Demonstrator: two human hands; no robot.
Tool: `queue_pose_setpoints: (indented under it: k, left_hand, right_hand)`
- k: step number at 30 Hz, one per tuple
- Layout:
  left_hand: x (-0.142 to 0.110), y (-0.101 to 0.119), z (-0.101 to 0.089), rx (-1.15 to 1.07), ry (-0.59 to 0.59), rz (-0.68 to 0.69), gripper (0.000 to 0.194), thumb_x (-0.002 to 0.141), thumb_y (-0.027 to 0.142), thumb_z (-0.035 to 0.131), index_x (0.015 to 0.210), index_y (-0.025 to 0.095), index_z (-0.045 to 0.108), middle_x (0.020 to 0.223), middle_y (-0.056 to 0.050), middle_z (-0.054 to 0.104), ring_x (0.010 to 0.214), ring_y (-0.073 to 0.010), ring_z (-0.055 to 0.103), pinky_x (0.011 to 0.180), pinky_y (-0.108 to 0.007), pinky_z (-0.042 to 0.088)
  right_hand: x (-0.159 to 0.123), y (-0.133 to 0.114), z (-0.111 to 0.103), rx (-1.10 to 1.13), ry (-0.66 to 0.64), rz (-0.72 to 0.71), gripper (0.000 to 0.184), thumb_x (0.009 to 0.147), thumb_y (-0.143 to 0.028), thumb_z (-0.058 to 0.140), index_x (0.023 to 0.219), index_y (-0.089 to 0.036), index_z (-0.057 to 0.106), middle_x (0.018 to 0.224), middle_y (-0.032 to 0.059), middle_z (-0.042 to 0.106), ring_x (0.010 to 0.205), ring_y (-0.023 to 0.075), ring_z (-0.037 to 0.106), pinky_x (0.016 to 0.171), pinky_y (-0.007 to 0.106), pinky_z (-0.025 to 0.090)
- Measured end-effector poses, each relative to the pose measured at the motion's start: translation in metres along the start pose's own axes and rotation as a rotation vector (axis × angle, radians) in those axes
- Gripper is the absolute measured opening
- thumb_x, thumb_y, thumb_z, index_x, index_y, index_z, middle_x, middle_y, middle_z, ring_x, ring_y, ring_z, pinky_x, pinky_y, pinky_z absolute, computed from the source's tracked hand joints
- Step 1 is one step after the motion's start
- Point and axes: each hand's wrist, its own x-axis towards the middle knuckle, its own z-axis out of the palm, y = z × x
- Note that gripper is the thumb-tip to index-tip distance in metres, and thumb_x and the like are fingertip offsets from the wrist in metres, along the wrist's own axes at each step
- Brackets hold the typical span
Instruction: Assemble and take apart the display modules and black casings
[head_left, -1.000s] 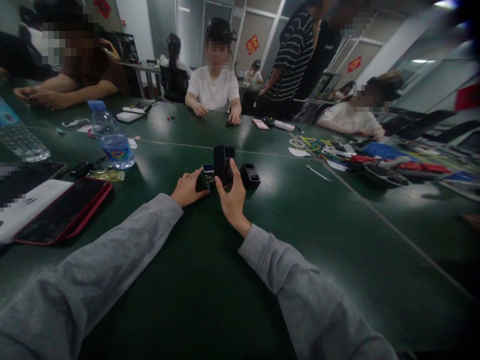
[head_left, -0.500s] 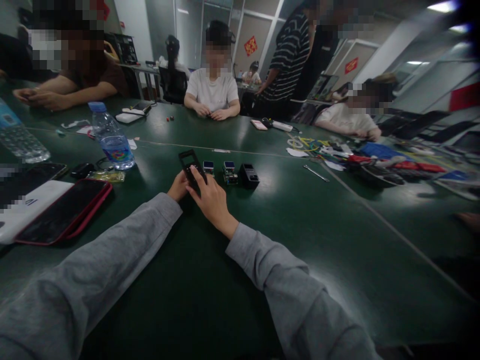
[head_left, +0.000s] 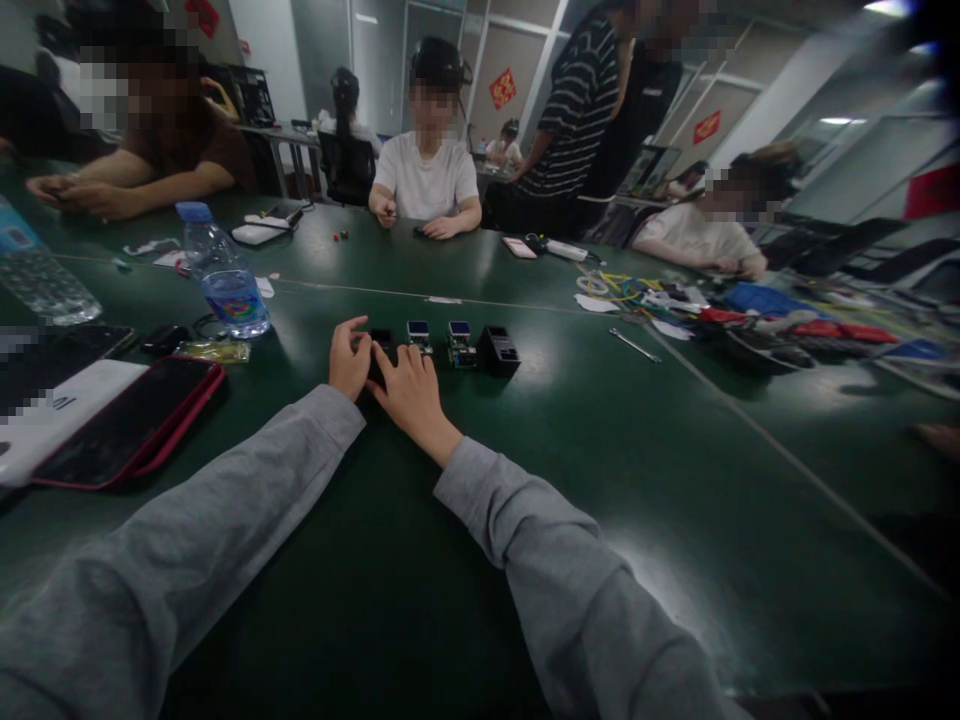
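Note:
A small black plastic case (head_left: 381, 338) stands low at the table surface between my hands, its lower part hidden by my fingers. My left hand (head_left: 349, 362) is at its left side, thumb against it and index finger stretched forward. My right hand (head_left: 411, 392) reaches over its near right side, with index finger and thumb on it. Just to the right stands a small circuit board with a screen (head_left: 418, 332), partly behind my right fingers. Beside that are a second screen board (head_left: 460, 345) and another black case (head_left: 500, 350) with openings.
A water bottle (head_left: 225, 280), a red-cased phone (head_left: 127, 425) and a white box (head_left: 67, 410) are on the left. A wrench (head_left: 634, 345) lies to the right, before a heap of cables and tools (head_left: 780, 320). Several people sit or stand around the green table (head_left: 600, 430).
The black case, tilted up in my hands before, is now lower and upright at the left end of the row. My left fingers have come up beside it.

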Motion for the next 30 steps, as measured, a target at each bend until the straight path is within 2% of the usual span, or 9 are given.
queue_pose_setpoints:
  k: [5, 8, 10, 12, 17, 23, 26, 30]
  left_hand:
    - [-0.012, 0.025, -0.002, 0.18, -0.119, 0.309, 0.032, 0.09, 0.023, 0.049, 0.122, 0.021, 0.052, 0.125, -0.008, 0.059, 0.116, -0.0218, 0.055, 0.102, -0.041, 0.042]
    - [-0.021, 0.04, -0.004, 0.365, -0.256, 0.395, 0.034, 0.085, 0.018, 0.053, 0.119, 0.021, 0.053, 0.124, -0.007, 0.061, 0.114, -0.0233, 0.057, 0.101, -0.043, 0.039]
    - [-0.025, 0.046, -0.003, 0.465, -0.33, 0.41, 0.034, 0.085, 0.016, 0.052, 0.119, 0.022, 0.054, 0.123, -0.007, 0.062, 0.111, -0.024, 0.058, 0.1, -0.044, 0.037]
    - [-0.026, 0.047, -0.002, 0.519, -0.346, 0.408, 0.03, 0.087, 0.018, 0.05, 0.117, 0.021, 0.054, 0.121, -0.007, 0.064, 0.111, -0.024, 0.058, 0.1, -0.044, 0.037]
    - [-0.02, 0.036, 0.002, 0.541, -0.312, 0.349, 0.026, 0.096, 0.032, 0.045, 0.116, 0.021, 0.055, 0.119, -0.007, 0.065, 0.112, -0.0237, 0.059, 0.099, -0.043, 0.039]
    - [-0.017, 0.031, 0.001, 0.514, -0.222, 0.371, 0.035, 0.093, 0.037, 0.051, 0.123, 0.02, 0.051, 0.137, -0.01, 0.054, 0.128, -0.0259, 0.047, 0.105, -0.045, 0.037]
    - [-0.018, 0.031, 0.0, 0.54, -0.274, 0.369, 0.033, 0.091, 0.032, 0.053, 0.123, 0.021, 0.052, 0.135, -0.009, 0.055, 0.126, -0.027, 0.047, 0.104, -0.047, 0.039]
    - [-0.018, 0.03, 0.0, 0.556, -0.335, 0.355, 0.033, 0.089, 0.027, 0.054, 0.122, 0.021, 0.053, 0.132, -0.01, 0.056, 0.123, -0.0278, 0.049, 0.102, -0.049, 0.04]
  right_hand:
    - [-0.014, 0.018, -0.006, 0.048, 0.083, 0.014, 0.055, 0.098, -0.04, 0.045, 0.146, -0.014, 0.036, 0.149, 0.0175, 0.033, 0.138, 0.0314, 0.028, 0.11, 0.047, 0.03]
    - [-0.021, 0.036, -0.003, 0.072, 0.089, 0.003, 0.052, 0.099, -0.031, 0.042, 0.145, -0.009, 0.036, 0.154, 0.0159, 0.028, 0.143, 0.0283, 0.022, 0.114, 0.045, 0.028]
    - [-0.025, 0.046, 0.001, 0.088, 0.054, -0.017, 0.05, 0.098, -0.027, 0.042, 0.144, -0.008, 0.038, 0.152, 0.0149, 0.032, 0.142, 0.027, 0.025, 0.113, 0.043, 0.031]
    - [-0.029, 0.053, 0.003, 0.095, 0.029, -0.027, 0.049, 0.098, -0.027, 0.042, 0.143, -0.009, 0.039, 0.151, 0.0146, 0.036, 0.141, 0.0269, 0.029, 0.111, 0.043, 0.035]
    - [-0.039, 0.056, -0.001, 0.082, 0.034, -0.036, 0.049, 0.099, -0.029, 0.042, 0.143, -0.009, 0.04, 0.149, 0.0142, 0.038, 0.139, 0.027, 0.032, 0.111, 0.043, 0.035]
    - [-0.046, 0.059, -0.01, 0.115, 0.049, -0.018, 0.053, 0.099, -0.034, 0.041, 0.147, -0.011, 0.034, 0.155, 0.0126, 0.028, 0.143, 0.0257, 0.023, 0.114, 0.043, 0.031]
    - [-0.05, 0.076, -0.016, 0.103, 0.082, -0.01, 0.054, 0.099, -0.032, 0.039, 0.149, -0.013, 0.031, 0.157, 0.0115, 0.024, 0.145, 0.0252, 0.02, 0.116, 0.045, 0.028]
    - [-0.058, 0.11, -0.018, 0.083, 0.096, 0.005, 0.051, 0.1, -0.028, 0.036, 0.148, -0.012, 0.031, 0.156, 0.0113, 0.026, 0.144, 0.0236, 0.022, 0.117, 0.045, 0.025]
